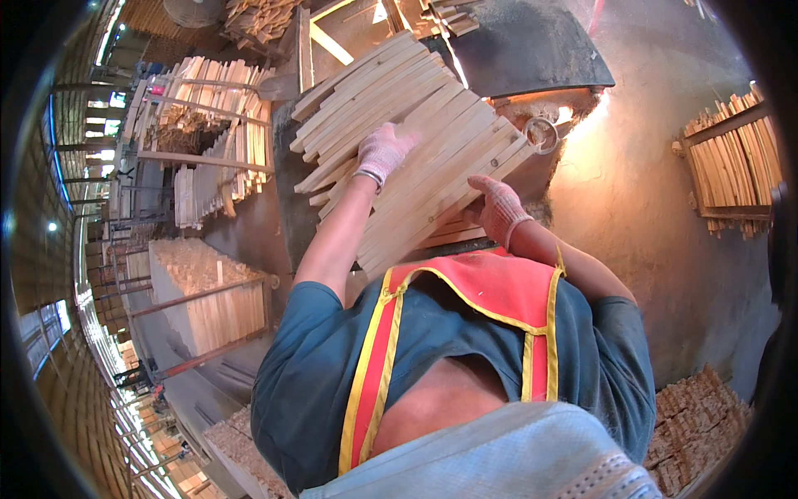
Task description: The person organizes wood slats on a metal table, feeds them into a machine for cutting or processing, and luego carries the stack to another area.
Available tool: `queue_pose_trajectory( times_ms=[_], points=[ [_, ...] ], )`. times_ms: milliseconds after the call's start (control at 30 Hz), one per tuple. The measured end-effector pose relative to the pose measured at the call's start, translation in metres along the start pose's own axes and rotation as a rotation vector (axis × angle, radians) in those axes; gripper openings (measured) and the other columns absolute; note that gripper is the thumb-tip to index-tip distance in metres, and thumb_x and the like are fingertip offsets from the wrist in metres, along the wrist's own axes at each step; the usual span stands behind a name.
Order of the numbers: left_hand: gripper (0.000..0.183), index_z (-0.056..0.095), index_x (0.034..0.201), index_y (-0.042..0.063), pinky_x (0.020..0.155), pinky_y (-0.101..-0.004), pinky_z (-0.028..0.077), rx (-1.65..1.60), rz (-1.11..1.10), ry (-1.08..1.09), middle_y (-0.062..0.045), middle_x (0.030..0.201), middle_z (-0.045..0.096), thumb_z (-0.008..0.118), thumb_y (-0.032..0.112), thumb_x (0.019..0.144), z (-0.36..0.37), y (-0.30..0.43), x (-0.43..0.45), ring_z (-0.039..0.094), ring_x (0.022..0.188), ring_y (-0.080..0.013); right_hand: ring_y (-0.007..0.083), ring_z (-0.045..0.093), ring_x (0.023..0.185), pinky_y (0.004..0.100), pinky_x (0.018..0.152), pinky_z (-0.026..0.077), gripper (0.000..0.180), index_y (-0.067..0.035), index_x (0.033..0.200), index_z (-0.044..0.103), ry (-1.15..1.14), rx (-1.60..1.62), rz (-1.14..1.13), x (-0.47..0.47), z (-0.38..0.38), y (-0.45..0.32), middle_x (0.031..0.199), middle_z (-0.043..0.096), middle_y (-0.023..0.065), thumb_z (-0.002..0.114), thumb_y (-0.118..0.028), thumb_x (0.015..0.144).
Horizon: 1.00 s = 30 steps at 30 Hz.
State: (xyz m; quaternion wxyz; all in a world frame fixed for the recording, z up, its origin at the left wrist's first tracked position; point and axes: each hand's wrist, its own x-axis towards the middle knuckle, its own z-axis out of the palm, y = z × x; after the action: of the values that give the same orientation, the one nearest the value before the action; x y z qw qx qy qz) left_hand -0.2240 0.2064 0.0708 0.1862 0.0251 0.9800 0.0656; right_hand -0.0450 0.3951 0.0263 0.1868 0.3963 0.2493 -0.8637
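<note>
Many pale wooden strips (430,143) lie side by side in front of me, across a dark table top (287,212). Their far-left ends are uneven. My left hand (385,150), in a light knitted glove, rests on top of the strips with its thumb apart from the fingers. At the near right edge of the strips is my right hand (500,209), gloved too, its thumb over the edge and its fingers partly hidden beneath. More wood shows under the strips beside it. A round metal handwheel (540,135) stands just beyond their right end.
A dark metal machine surface (530,50) lies beyond the strips. Racks of wooden strips stand at the left (206,125) and far right (729,162). Another framed stack (224,312) is at the lower left, and piled wood (695,418) lies at the lower right.
</note>
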Motion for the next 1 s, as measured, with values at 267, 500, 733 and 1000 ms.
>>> queue_pose_trajectory(
  times_ms=[267,500,733,1000],
  points=[
    [0.076,0.063,0.128,0.003,0.100,-0.0471,0.051,-0.024,0.233,0.187,-0.025,0.123,0.069,0.072,0.064,0.082,-0.032,0.021,-0.028,0.066,0.117,-0.0391,0.0335,0.059,0.120,0.0538,0.098,0.050,0.051,-0.008,0.136,0.054,-0.019,0.053,-0.112,-0.034,0.001,-0.018,0.135,0.061,0.0132,0.072,-0.025,0.091],
    [0.062,0.065,0.125,0.004,0.094,-0.0435,0.053,-0.308,0.570,0.495,-0.021,0.115,0.071,0.077,0.051,0.085,-0.135,0.118,-0.058,0.068,0.109,-0.0353,0.0211,0.060,0.113,0.0426,0.098,0.044,0.050,-0.014,0.134,0.057,-0.172,-0.122,-0.682,-0.105,0.001,-0.140,0.122,0.064,0.0001,0.072,-0.031,0.088],
    [0.060,0.057,0.136,0.002,0.099,-0.0459,0.049,-1.143,1.137,0.692,-0.019,0.117,0.068,0.076,0.034,0.089,-0.144,0.271,-0.003,0.065,0.109,-0.0362,0.0213,0.058,0.127,0.0381,0.109,0.045,0.046,-0.004,0.138,0.055,-0.405,-0.370,-1.487,-0.122,-0.021,-0.322,0.132,0.065,0.0072,0.069,-0.009,0.095],
    [0.067,0.034,0.155,0.003,0.110,-0.0425,0.046,-0.220,0.704,0.266,-0.022,0.151,0.048,0.058,0.025,0.097,0.078,0.262,0.104,0.052,0.133,-0.0373,0.0392,0.041,0.145,0.0444,0.119,0.041,0.066,-0.005,0.151,0.041,0.102,-1.329,-1.770,0.130,-0.213,-0.382,0.157,0.038,0.0271,0.069,-0.010,0.092]
  ],
)
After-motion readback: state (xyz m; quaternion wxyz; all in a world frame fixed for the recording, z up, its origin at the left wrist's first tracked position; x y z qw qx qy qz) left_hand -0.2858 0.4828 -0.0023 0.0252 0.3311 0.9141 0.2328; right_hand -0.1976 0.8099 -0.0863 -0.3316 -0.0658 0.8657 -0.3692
